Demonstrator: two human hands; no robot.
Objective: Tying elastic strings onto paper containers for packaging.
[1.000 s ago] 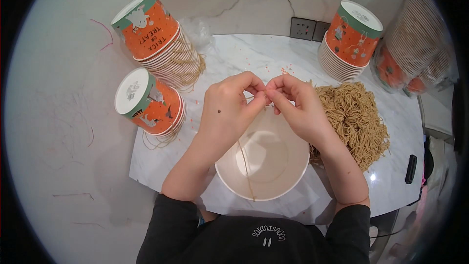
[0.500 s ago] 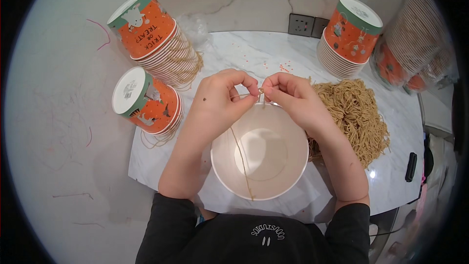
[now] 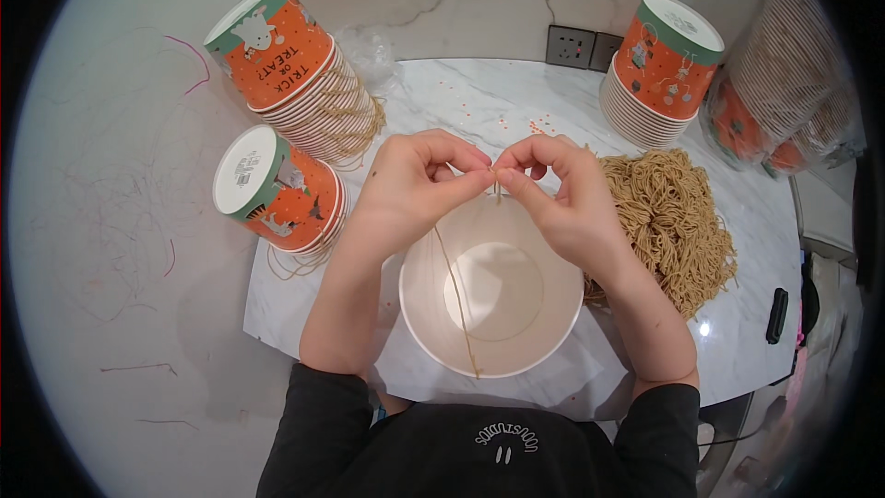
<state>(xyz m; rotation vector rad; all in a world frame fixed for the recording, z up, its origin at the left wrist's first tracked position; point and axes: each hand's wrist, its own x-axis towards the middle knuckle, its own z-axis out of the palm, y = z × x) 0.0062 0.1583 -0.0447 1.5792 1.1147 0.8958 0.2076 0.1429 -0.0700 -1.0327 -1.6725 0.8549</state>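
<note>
A white-lined paper bucket [image 3: 544,314] stands mouth up on the table in front of me. Tan cord [image 3: 454,269] runs across its opening, from the near rim up toward my fingers. Over the far rim, my left hand [image 3: 419,175] pinches the cord between thumb and forefinger. My right hand [image 3: 558,186] pinches the same cord, its fingertips almost meeting the left ones. A short cord end hangs below the fingertips. Whether there is a knot between them is hard to make out. A large heap of tan cord [image 3: 673,221] lies beside my right forearm.
Orange and green bucket stacks stand at the left, a tall one [image 3: 286,65] and a shorter one [image 3: 290,189], with cord about them. Another stack [image 3: 664,69] is at the far right, near bagged buckets [image 3: 784,65]. A black object [image 3: 777,315] lies at the right edge.
My fingertips have drawn closer together, and the small loop that showed between them is no longer visible. The bucket and stacks have stayed in place.
</note>
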